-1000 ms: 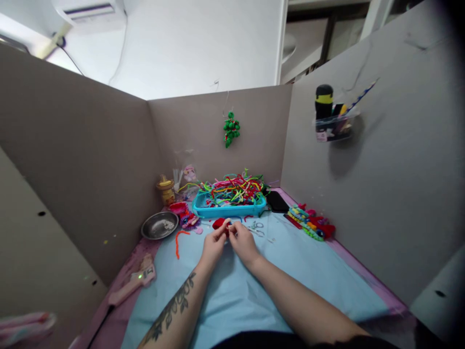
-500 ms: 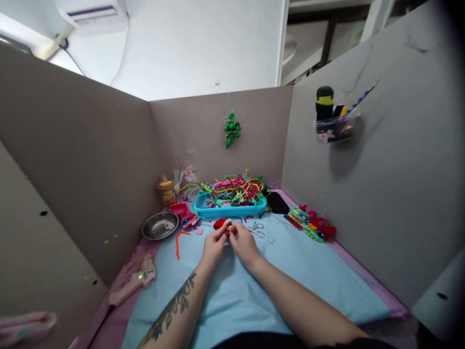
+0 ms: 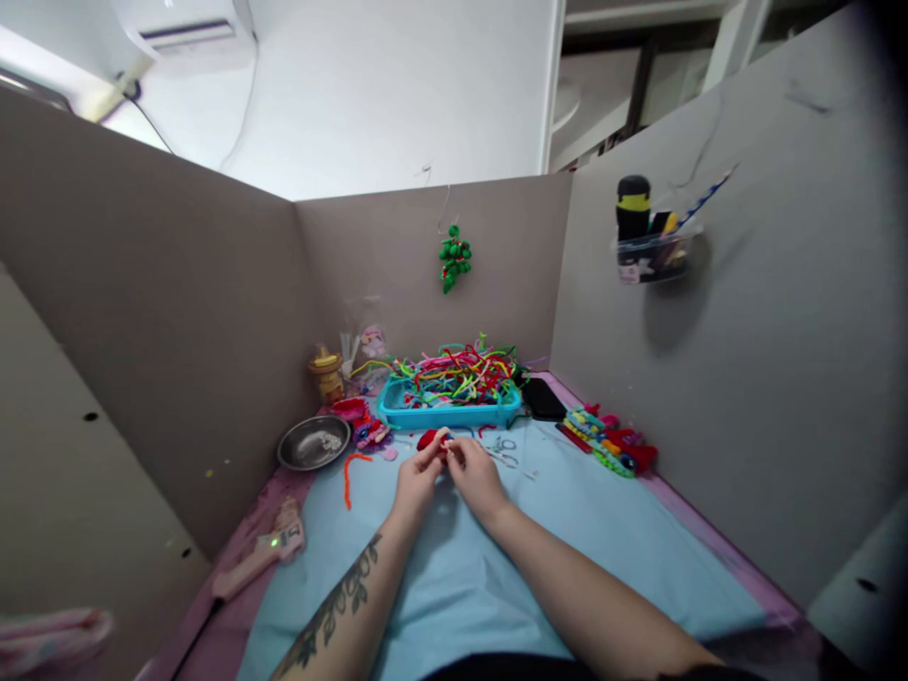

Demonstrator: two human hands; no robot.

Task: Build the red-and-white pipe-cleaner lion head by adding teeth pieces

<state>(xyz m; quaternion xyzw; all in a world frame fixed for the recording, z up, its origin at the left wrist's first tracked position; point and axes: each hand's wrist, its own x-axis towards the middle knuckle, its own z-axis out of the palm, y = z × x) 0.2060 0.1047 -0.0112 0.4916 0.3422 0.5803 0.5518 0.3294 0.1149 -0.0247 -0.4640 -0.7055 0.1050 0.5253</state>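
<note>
Above the blue cloth, my left hand (image 3: 417, 475) pinches a small red fuzzy piece (image 3: 427, 440), which looks like bent pipe cleaner. My right hand (image 3: 477, 473) meets it from the right, its fingertips closed at the piece's near edge. Most of the piece is covered by my fingers, so its shape is unclear. Just right of my hands lie scissors (image 3: 505, 458). An orange pipe cleaner (image 3: 347, 480) rests bent on the cloth to the left.
Behind my hands stands a blue tray (image 3: 450, 416) heaped with coloured pipe cleaners. To the left are a metal bowl (image 3: 298, 456) and a pink glue gun (image 3: 266, 558) with its light on. A phone (image 3: 543, 398) and fuzzy finished pieces (image 3: 610, 441) lie at right. Grey panels enclose the table.
The view has tilted up very slightly. Both hands stay together on the red piece, with hardly any finger movement visible.
</note>
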